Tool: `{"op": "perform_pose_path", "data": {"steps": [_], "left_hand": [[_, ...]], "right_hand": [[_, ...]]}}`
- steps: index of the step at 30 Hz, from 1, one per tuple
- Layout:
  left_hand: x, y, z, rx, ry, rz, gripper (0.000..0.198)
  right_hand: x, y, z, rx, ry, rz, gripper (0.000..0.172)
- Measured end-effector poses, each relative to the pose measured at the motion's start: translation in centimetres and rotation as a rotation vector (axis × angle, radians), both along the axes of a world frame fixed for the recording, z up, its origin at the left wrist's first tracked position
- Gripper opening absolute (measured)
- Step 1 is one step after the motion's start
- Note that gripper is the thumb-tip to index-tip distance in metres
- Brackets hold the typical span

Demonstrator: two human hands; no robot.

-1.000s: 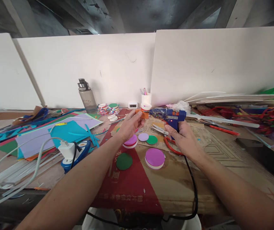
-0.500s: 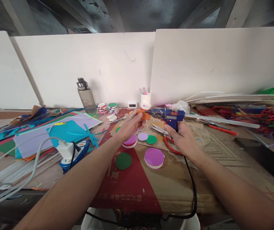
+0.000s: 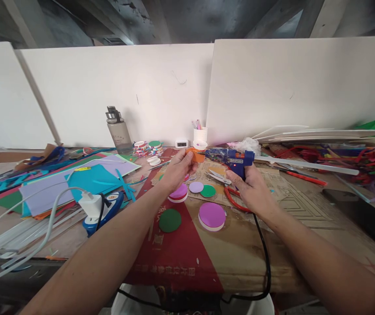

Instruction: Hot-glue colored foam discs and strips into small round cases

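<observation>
My right hand point(image 3: 251, 188) is closed around the handle of a blue hot glue gun point(image 3: 238, 162), a long white glue stick point(image 3: 308, 163) poking out of its back. The gun's nozzle points left at a small orange piece of paper or foam point(image 3: 198, 155), pinched by my left hand point(image 3: 181, 169). Whether nozzle and piece touch, I cannot tell. Below lie scissors with red handles point(image 3: 235, 202), a purple disc point(image 3: 212, 214) on a white one, a dark green disc point(image 3: 170, 220), a lilac disc point(image 3: 196, 187) and a bright green disc point(image 3: 208, 190).
Coloured sheets point(image 3: 92, 181) and a blue-and-white power socket point(image 3: 109, 210) with cables lie at left. Behind stand a water bottle point(image 3: 119, 131), stacked discs point(image 3: 155, 148), a small clock point(image 3: 181, 143) and paper cups point(image 3: 200, 134). A black phone-like slab point(image 3: 361, 214) lies right.
Both hands keep their holds, and the glue gun stays aimed at the orange piece. The whole view has shifted very slightly; the orange piece looks a little turned.
</observation>
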State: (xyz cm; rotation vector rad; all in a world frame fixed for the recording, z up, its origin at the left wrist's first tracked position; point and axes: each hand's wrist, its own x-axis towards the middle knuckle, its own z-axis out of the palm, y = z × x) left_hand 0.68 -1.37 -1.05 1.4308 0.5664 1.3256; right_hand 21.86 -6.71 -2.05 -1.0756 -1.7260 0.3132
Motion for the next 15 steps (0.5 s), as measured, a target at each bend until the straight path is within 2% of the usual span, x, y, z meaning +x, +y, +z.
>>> {"op": "perform_pose_path", "data": {"steps": [10,15], "left_hand": [[0.08,-0.62,0.19,0.060,0.243,0.003,0.035],[0.11,-0.70,0.33,0.074,0.259,0.045,0.035]], "right_hand": [[0.01,0.02,-0.07,-0.006,0.005,0.005,0.033],[0.00,-0.08,0.11,0.019,-0.002,0.017,0.033]]}}
